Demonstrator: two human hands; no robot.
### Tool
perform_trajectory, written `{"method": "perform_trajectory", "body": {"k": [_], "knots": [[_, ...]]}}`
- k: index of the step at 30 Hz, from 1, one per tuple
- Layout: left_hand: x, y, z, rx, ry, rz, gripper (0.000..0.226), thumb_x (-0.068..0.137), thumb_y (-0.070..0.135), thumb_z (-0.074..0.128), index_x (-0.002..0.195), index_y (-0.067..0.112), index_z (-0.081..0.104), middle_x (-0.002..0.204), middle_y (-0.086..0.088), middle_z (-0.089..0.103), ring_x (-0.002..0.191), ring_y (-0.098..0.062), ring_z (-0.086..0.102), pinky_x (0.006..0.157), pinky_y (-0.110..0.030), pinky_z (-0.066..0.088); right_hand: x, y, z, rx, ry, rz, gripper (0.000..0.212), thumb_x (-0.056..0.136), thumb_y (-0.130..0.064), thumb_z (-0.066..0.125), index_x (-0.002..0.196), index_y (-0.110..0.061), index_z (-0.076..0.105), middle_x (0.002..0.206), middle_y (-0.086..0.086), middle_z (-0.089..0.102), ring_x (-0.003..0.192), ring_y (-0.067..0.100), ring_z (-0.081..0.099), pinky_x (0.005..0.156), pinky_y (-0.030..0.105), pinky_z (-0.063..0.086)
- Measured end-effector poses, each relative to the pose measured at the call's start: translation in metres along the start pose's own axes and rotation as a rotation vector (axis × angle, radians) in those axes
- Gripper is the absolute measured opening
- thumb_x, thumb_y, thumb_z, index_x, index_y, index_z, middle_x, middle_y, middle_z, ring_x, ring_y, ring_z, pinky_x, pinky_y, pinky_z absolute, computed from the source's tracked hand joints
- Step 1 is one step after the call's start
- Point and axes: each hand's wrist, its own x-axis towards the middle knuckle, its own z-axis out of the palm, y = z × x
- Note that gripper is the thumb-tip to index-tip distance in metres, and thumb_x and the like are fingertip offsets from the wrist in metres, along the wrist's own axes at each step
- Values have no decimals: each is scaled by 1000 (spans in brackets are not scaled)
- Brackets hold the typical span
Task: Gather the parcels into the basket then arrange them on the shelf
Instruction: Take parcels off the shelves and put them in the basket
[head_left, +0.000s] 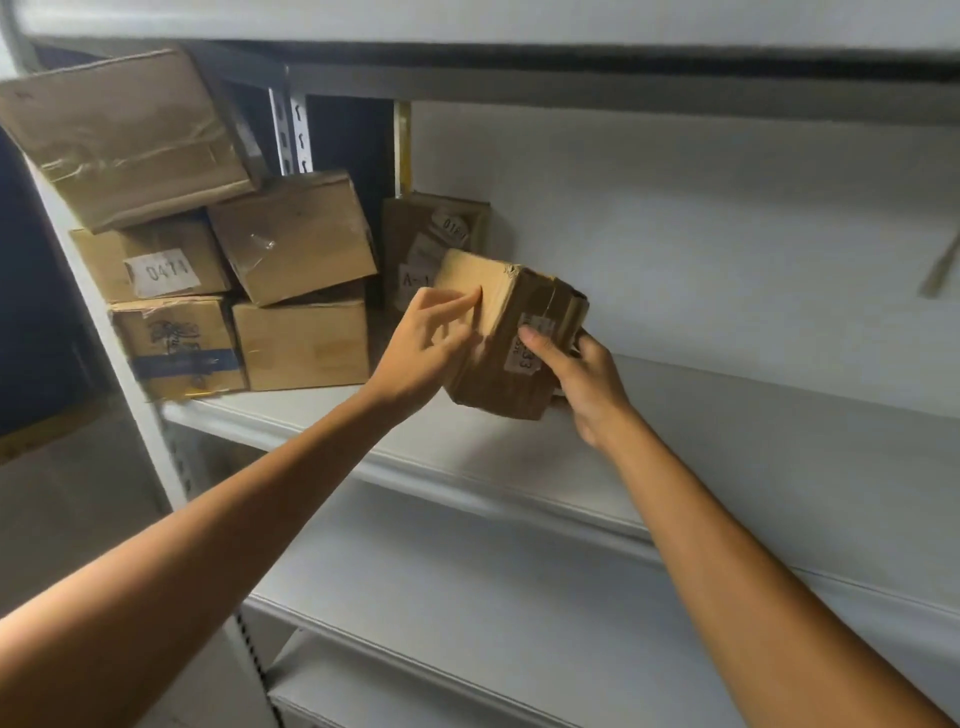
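A small brown cardboard parcel (511, 332) with a white label hangs tilted just above the white shelf board (675, 467). My right hand (587, 384) grips its right side, thumb across the label. My left hand (423, 353) touches its left face with straight fingers. Several other cardboard parcels (291, 236) are stacked at the left end of the same shelf, one marked 0474 (163, 270). Another labelled parcel (431, 244) stands upright behind the held one. The basket is out of sight.
The shelf's white back wall (675, 234) runs to the right. A perforated metal upright (296, 135) stands behind the stack. Two lower white shelf boards (467, 597) lie below. The board overhead (519, 73) caps the space.
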Motion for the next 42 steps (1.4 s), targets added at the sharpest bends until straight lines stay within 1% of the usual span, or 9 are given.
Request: {"method": "perform_trajectory", "body": {"k": [3,11,15,19,22,27,30,36,42], "knots": [[-2,20,24,-40,-128,10,38,97,27,51,133,15,54,127,0,40,120,-13,42,100,-19,41,-28,-14,-34,3,63,1,25,82,-34,77,102,-21,69,99,4,75,90,20,72,59,31,56],[-39,113,159,-198,-346,235,44,84,40,61,125,42,47,142,0,30,132,-11,30,103,-17,32,-145,-58,-167,9,357,-93,62,66,-39,87,118,-25,55,110,-4,70,96,9,68,70,28,57],[-66,169,234,-242,-443,334,46,79,59,61,122,50,49,137,8,32,134,-20,32,114,-43,31,-216,-77,-233,-53,569,-118,83,64,-40,88,130,-19,41,120,-1,62,108,15,64,88,35,57],[-110,226,302,-224,-550,436,62,74,66,46,131,46,37,139,2,33,137,-22,28,116,-48,23,-288,-86,-293,-127,808,-137,82,66,-31,90,128,-21,37,117,-4,60,107,11,61,88,27,54],[-153,265,349,-344,-656,445,63,80,53,62,137,38,40,141,-3,35,138,-19,29,116,-42,24,-347,-85,-333,-152,968,-126,81,62,-37,88,123,-29,35,112,-9,60,106,12,59,96,36,52],[-233,301,420,-637,-737,-197,98,63,58,78,144,25,34,141,-3,40,124,-18,45,104,-38,41,-450,-85,-382,-162,1171,-141,75,71,-26,86,129,-23,39,112,-11,56,108,10,58,93,32,52],[-270,311,454,-832,-1090,-652,93,72,44,75,147,15,28,143,-14,39,117,-34,54,94,-51,49,-508,-81,-402,-105,1266,-166,65,76,-20,83,124,-27,39,113,-11,56,101,5,59,72,16,51],[-360,334,505,-1118,-1563,-795,62,82,31,67,137,24,39,137,-20,48,118,-40,56,96,-64,43,-602,-55,-415,16,1459,-120,70,74,-24,84,128,-28,39,124,-4,57,114,17,59,100,48,50],[-437,333,547,-1271,-1700,-875,46,87,20,65,128,28,45,137,-14,49,125,-36,50,86,-61,48,-675,-31,-401,-160,1472,-3,33,81,-25,77,108,-29,59,108,-3,70,101,15,69,89,34,57]]}}
